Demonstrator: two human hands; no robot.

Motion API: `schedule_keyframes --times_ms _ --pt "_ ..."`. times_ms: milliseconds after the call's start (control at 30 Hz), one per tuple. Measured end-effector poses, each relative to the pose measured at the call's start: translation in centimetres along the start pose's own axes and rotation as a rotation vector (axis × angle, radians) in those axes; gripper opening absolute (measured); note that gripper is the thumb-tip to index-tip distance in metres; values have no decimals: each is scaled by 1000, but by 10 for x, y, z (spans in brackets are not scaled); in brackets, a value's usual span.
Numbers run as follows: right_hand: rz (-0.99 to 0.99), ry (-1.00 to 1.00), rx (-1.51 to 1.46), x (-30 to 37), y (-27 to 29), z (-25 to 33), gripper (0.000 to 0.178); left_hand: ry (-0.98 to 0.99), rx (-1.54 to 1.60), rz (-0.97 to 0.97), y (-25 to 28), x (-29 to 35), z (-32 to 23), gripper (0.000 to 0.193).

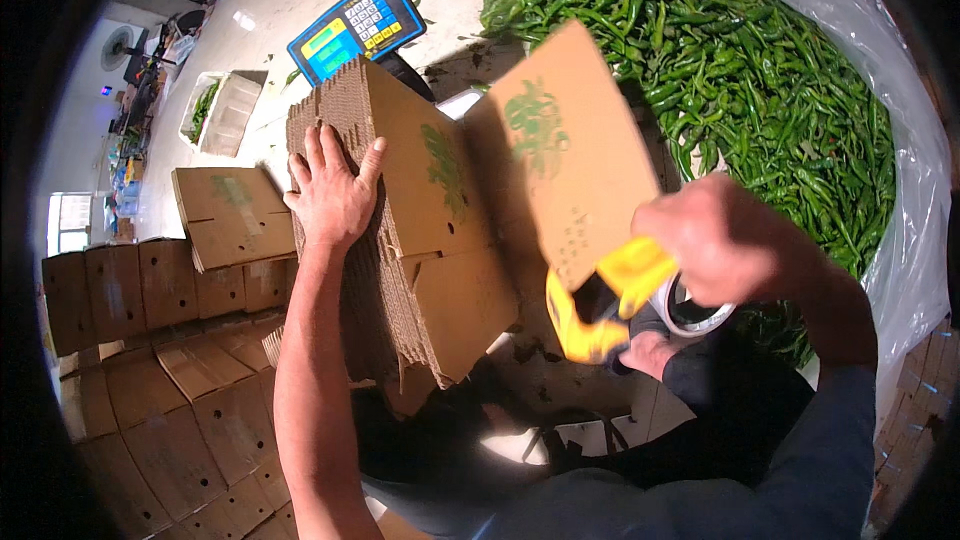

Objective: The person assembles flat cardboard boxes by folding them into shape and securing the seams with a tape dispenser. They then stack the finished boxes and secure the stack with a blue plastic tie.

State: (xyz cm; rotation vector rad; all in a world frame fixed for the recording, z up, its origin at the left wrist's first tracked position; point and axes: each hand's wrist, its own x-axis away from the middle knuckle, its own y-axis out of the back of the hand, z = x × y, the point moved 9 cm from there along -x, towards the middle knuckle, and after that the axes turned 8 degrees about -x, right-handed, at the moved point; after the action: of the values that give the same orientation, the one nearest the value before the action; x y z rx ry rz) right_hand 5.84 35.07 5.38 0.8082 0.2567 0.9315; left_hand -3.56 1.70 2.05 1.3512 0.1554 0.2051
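Note:
My left hand (333, 192) lies flat, fingers spread, on the upper left edge of a thick stack of flattened brown cardboard boxes (440, 280) that leans in front of me. One box flap (572, 155) with a green print stands raised to the right of the stack. My right hand (712, 245) grips a yellow tape dispenser (600, 305) with a roll of clear tape (692, 312), held at the lower edge of that raised flap.
A big heap of green chili peppers (740, 70) lies on clear plastic sheeting (900, 190) at the upper right. A blue scale display (357, 27) stands behind the stack. Assembled cardboard boxes (150, 290) pile up at the left, a white crate (222, 112) farther back.

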Motion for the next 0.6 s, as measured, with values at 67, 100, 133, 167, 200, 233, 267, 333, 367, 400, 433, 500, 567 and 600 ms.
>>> schedule_keyframes --times_ms 67,100,133,167,200,233,267,333,367,400,433,500,567,600 --pt "-286 55 -255 4 8 -21 32 -19 4 -18 1 -3 -5 96" --pt "-302 -106 -549 -6 -9 -45 34 -31 8 -16 2 -3 -10 95" --pt "-305 -257 -849 -24 -31 -66 36 -30 2 -11 0 -4 -10 95" --pt "-294 -351 -793 -38 -50 -92 39 -32 6 -11 2 -4 -12 95" --pt "-280 -447 -735 -52 -70 -120 42 -43 7 -12 0 -6 -17 95" --pt "-416 -456 -854 -72 -79 -132 44 -34 -3 -14 0 -6 -13 95" --pt "-563 -476 -966 -86 -83 -140 47 -38 -3 -15 -1 -7 -14 95" --pt "-682 -469 -1096 -123 -92 -145 49 -21 -5 -11 -2 -6 -8 94" --pt "-785 -419 -1133 -140 -98 -158 55 -29 -2 -16 -2 -6 -12 94" --pt "-892 -369 -1167 -153 -101 -171 61 -41 2 -20 -2 -7 -16 94" --pt "-861 -427 -1165 -169 -104 -167 64 -29 -10 -19 -3 -6 -11 94" --pt "-993 -412 -1063 -184 -101 -182 63 -52 -15 -52 -1 -8 -19 93" --pt "-958 -421 -1144 -207 -104 -167 62 -40 -26 -76 -2 -6 -5 92" --pt "-894 -449 -1059 -212 -101 -152 62 -24 -28 -73 -6 -5 4 92"
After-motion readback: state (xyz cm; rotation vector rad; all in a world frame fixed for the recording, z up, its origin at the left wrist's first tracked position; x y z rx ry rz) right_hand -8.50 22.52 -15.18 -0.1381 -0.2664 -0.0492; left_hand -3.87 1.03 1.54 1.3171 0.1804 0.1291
